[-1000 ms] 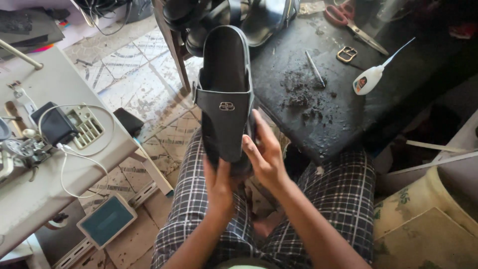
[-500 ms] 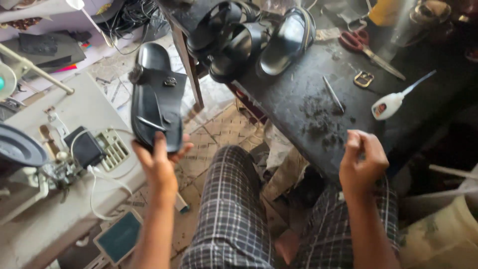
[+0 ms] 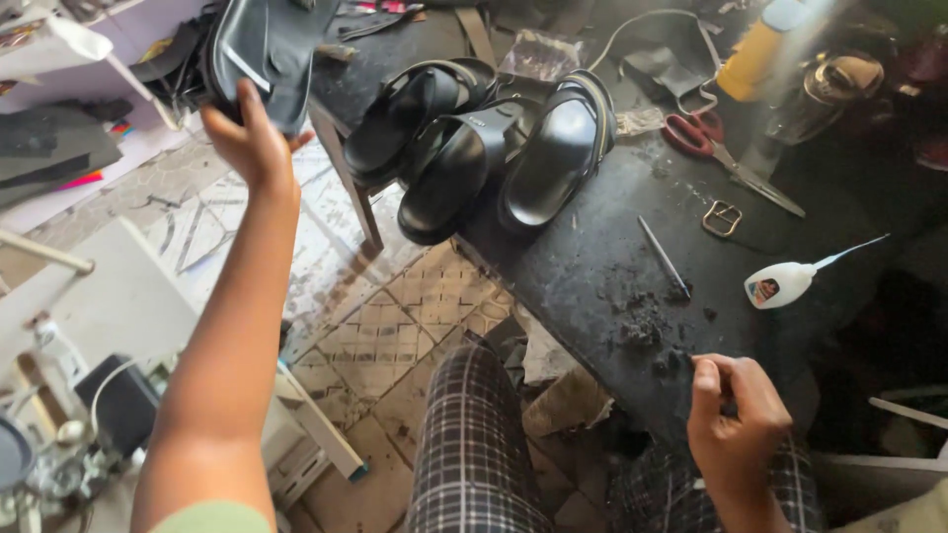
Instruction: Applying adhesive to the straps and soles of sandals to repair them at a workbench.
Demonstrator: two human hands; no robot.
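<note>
My left hand is stretched far out to the upper left and grips a black slide sandal by its end, next to a dark pile of other footwear parts. My right hand rests at the near edge of the black worktable, fingers curled in; whether it holds something small I cannot tell. Three black sandals lie overlapping on the table's far left corner.
On the table lie red-handled scissors, a metal buckle, a white glue bottle, a thin metal tool and dark scraps. A yellow bottle stands at the back. A white machine table is at left.
My left hand has carried the sandal from over my lap out to the far upper left. My right hand let go of it and dropped to the table's near edge.
</note>
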